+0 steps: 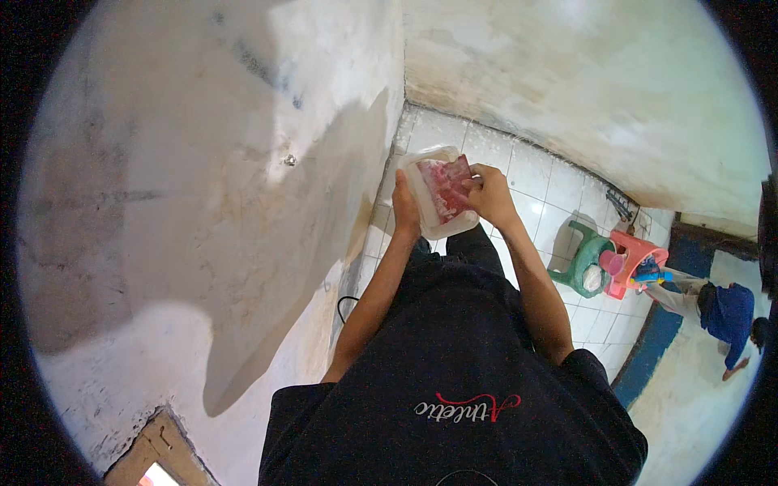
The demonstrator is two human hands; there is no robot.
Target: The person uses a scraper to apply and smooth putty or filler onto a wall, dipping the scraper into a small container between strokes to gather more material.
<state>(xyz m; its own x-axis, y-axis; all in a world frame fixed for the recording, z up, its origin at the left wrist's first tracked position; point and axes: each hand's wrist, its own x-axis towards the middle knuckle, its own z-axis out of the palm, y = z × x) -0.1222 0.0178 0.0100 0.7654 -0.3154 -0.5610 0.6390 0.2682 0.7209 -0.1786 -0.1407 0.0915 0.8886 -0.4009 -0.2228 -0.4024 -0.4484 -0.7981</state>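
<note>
Steadying the tub [450, 232] with my left hand [407, 207], closed on its left side, seems to leave my right hand [491, 195] free for the red piece [443, 193], held by its right edge between thumb and fingers; the piece lies over the tub's mouth, probably so white residue [429, 165] stays inside; from this remote view I cannot tell whether it touches the bottom.

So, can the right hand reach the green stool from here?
Probably not: the stool is on the floor, away to the right, and the right hand holds the red piece.
</note>
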